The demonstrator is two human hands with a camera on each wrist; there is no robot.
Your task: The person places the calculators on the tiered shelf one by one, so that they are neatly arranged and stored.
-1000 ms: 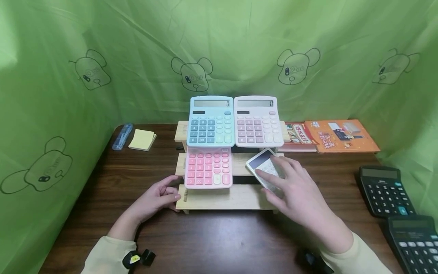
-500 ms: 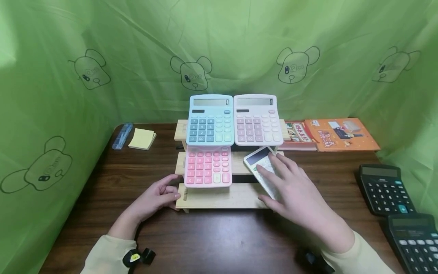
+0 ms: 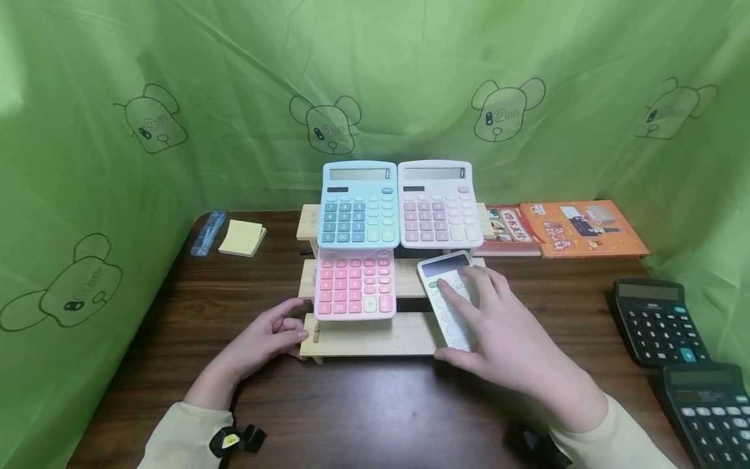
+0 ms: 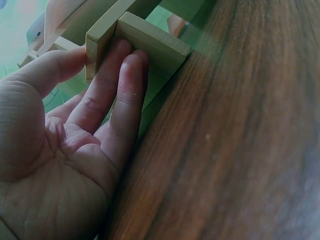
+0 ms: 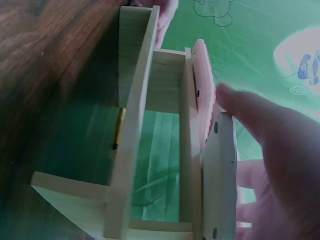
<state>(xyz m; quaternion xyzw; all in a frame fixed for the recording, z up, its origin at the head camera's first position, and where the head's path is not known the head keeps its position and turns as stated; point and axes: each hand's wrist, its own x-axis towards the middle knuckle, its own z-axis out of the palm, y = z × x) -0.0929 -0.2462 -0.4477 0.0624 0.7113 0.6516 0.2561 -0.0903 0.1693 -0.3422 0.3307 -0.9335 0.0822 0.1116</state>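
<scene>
A three-step wooden stand (image 3: 375, 339) sits mid-table. Its top step carries a blue calculator (image 3: 357, 205) and a pale pink calculator (image 3: 436, 205). A pink calculator (image 3: 354, 284) leans on the middle step at the left. My right hand (image 3: 469, 319) holds a white calculator (image 3: 445, 286) against the stand's right side, fingers spread over its keys and thumb under its lower edge. The right wrist view shows that white calculator (image 5: 219, 185) edge-on beside the stand (image 5: 135, 125). My left hand (image 3: 281, 329) grips the stand's front left corner (image 4: 155, 42) between thumb and fingers (image 4: 125, 85).
Two black calculators (image 3: 656, 322) (image 3: 709, 410) lie at the table's right edge. Orange books (image 3: 580, 228) lie behind them at the back right. A yellow sticky-note pad (image 3: 242, 236) and a blue case (image 3: 208, 232) sit at the back left. Green cloth walls surround the table.
My right hand has turned the white calculator from a slant to nearly straight and slid it a little left and toward me. The left hand has stayed on the stand's corner.
</scene>
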